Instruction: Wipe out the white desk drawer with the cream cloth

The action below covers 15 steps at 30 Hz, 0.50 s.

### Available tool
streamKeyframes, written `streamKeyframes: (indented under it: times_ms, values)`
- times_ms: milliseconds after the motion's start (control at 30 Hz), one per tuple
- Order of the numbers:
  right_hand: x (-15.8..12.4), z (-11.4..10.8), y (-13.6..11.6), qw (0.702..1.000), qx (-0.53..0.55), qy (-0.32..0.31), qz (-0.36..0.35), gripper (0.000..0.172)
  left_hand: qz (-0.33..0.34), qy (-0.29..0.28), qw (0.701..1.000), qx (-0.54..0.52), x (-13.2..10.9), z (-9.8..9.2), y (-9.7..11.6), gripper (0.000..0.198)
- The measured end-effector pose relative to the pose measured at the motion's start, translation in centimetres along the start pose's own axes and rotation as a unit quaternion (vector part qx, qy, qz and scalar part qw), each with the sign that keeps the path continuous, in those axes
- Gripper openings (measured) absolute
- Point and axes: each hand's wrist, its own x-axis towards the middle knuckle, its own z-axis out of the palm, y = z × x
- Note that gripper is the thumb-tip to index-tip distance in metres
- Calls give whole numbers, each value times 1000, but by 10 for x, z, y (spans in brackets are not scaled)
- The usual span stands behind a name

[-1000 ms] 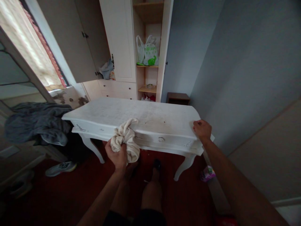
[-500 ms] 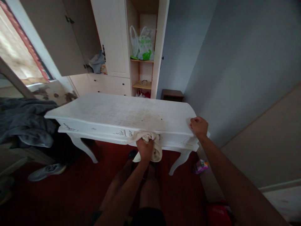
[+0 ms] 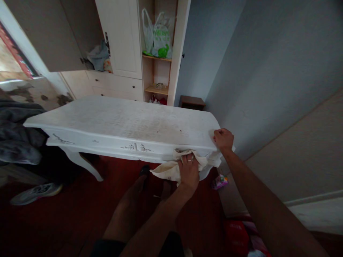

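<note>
My left hand (image 3: pixel 189 172) presses a cream cloth (image 3: pixel 167 171) against the front of a white table (image 3: pixel 118 119), right of its middle. A ring shows on one finger. Part of the cloth hangs loose below the table's edge on the left. My right hand (image 3: pixel 224 139) is closed in a fist and rests at the table's right end; no object shows in it. The tabletop carries grey-brown smudges and two small dark red specks. Carved ornaments (image 3: pixel 136 147) decorate the drawer fronts.
Behind the table stands a cream wardrobe (image 3: pixel 120 43) with a plastic bag (image 3: pixel 162 39) on a shelf. Dark clothes (image 3: pixel 18 132) heap at the left, above a sneaker (image 3: pixel 37 192). A purple box (image 3: pixel 219 181) and a red bag (image 3: pixel 235 237) lie at the right.
My left hand has slid the cloth rightward along the table's front. My right hand stays at the right end. The view has shifted slightly.
</note>
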Motion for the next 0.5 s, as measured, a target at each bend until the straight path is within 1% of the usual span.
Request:
streamKeyframes:
  times_ms: [133, 200, 267, 300, 367, 467, 500]
  values:
    - [-1, -1, -2, 1000, -3, 1, 3, 18, 72, -40, 997, -5, 10, 19, 28, 49]
    - [-1, -3, -3, 1000, -12, -1, 4, 19, 104, -46, 993, -22, 16, 24, 40, 46]
    - [-1, -3, -4, 1000, -16, -5, 2, 20, 129, -51, 990, -29, 20, 23, 43, 45]
    - [-1, -4, -5, 1000, -16, -6, 2, 20, 137, -56, 989, -26, 20, 22, 40, 45]
    - [-1, -4, -6, 1000, -10, -7, 3, 20, 143, -68, 987, -7, 19, 17, 26, 45]
    - [-2, -4, -6, 1000, 4, -8, 10, 20, 122, -74, 989, 33, 9, 3, -13, 50]
    - [-2, -3, -5, 1000, 7, -7, 11, 20, 104, -64, 991, 50, 4, -3, -28, 51]
